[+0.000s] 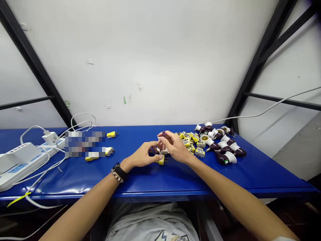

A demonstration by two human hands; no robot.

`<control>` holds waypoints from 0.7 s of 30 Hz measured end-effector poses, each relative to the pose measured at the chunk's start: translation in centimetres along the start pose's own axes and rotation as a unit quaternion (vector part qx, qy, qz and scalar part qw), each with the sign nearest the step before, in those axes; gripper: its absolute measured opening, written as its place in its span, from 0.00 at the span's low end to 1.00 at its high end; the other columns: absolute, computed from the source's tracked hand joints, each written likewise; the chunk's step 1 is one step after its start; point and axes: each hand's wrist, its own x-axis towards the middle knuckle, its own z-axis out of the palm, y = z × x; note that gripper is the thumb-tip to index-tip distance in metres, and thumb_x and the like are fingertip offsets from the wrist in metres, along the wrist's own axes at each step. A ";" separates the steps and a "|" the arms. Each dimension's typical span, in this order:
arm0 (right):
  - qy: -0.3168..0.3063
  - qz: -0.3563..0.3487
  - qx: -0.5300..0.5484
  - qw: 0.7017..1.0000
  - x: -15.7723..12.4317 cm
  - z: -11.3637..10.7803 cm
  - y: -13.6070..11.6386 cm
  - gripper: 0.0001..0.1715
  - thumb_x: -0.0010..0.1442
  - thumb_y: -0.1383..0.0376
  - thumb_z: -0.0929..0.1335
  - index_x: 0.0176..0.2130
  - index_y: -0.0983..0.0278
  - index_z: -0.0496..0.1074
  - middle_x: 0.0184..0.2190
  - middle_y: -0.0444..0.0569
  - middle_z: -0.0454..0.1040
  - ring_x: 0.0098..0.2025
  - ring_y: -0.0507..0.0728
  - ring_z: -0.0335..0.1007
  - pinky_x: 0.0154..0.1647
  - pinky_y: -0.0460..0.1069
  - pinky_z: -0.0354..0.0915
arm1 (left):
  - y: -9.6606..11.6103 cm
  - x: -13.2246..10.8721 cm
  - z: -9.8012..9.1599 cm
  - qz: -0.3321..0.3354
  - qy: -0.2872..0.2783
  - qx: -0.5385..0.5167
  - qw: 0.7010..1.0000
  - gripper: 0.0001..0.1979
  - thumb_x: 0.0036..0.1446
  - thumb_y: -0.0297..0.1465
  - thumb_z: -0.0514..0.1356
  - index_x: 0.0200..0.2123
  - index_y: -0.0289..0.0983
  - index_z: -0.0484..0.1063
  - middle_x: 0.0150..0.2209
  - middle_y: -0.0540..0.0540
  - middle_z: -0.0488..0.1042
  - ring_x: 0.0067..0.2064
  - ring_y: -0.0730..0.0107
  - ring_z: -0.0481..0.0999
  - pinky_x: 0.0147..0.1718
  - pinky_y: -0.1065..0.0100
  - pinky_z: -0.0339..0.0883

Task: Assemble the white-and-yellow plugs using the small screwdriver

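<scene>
Over the middle of the blue table, my left hand (pixel 144 154) and my right hand (pixel 177 147) meet at the fingertips. Small white and dark bits show between them, but the fingers cover most of whatever is there. My left fingers curve round with the thumb below, and my right thumb and fingers are pinched together. Just under the fingertips lies a yellow plug adapter (pixel 162 161) with its prongs pointing right. Beyond my right hand is a heap of yellow and white plug adapters (pixel 200 152).
Dark purple and white lamp holders (pixel 227 157) are piled at the right. On the left lie a white power strip (pixel 27 167), tangled white cables (pixel 47 170) and a few yellow plugs (pixel 111 134). A blurred patch hides part of that side. Black frame bars (pixel 253 75) flank the table (pixel 140 184).
</scene>
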 end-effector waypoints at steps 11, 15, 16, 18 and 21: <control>0.085 -0.024 0.020 0.996 0.4 -0.5 0.0 0.17 0.66 0.53 0.65 0.44 0.64 0.69 0.32 0.48 0.76 0.25 0.51 0.68 0.28 0.48 0.66 | -0.2 -0.3 -1.4 -0.042 -0.064 0.038 0.996 0.17 0.50 0.40 0.70 0.41 0.37 0.81 0.36 0.46 0.81 0.34 0.67 0.75 0.34 0.69 0.65; 0.109 -0.039 0.017 0.993 0.4 -0.8 -0.2 0.16 0.66 0.53 0.66 0.43 0.64 0.69 0.31 0.48 0.76 0.24 0.51 0.67 0.27 0.47 0.66 | 0.1 -0.3 -2.4 -0.063 -0.044 0.014 0.997 0.20 0.50 0.41 0.70 0.43 0.36 0.81 0.37 0.44 0.81 0.35 0.65 0.76 0.34 0.69 0.66; 0.115 -0.041 0.015 0.992 0.3 -0.8 -0.3 0.17 0.66 0.53 0.66 0.43 0.64 0.69 0.31 0.48 0.75 0.24 0.51 0.67 0.27 0.47 0.66 | -0.1 -0.3 -2.9 -0.070 -0.039 0.014 0.997 0.20 0.52 0.42 0.68 0.44 0.35 0.80 0.37 0.44 0.81 0.36 0.65 0.76 0.35 0.68 0.66; 0.119 -0.040 0.009 0.992 0.3 -0.9 -0.5 0.17 0.66 0.53 0.65 0.43 0.64 0.69 0.31 0.48 0.75 0.24 0.51 0.67 0.27 0.47 0.66 | -0.7 -0.5 -3.9 -0.094 -0.031 0.020 0.995 0.20 0.57 0.44 0.63 0.44 0.35 0.81 0.36 0.44 0.82 0.35 0.64 0.76 0.34 0.68 0.66; 0.114 -0.039 -0.002 0.993 0.2 -1.0 -0.5 0.16 0.66 0.54 0.65 0.43 0.64 0.69 0.31 0.48 0.75 0.25 0.51 0.67 0.28 0.48 0.66 | -2.1 -0.8 -5.3 -0.142 -0.017 0.058 0.988 0.22 0.60 0.47 0.58 0.38 0.34 0.81 0.29 0.45 0.79 0.29 0.66 0.74 0.29 0.69 0.63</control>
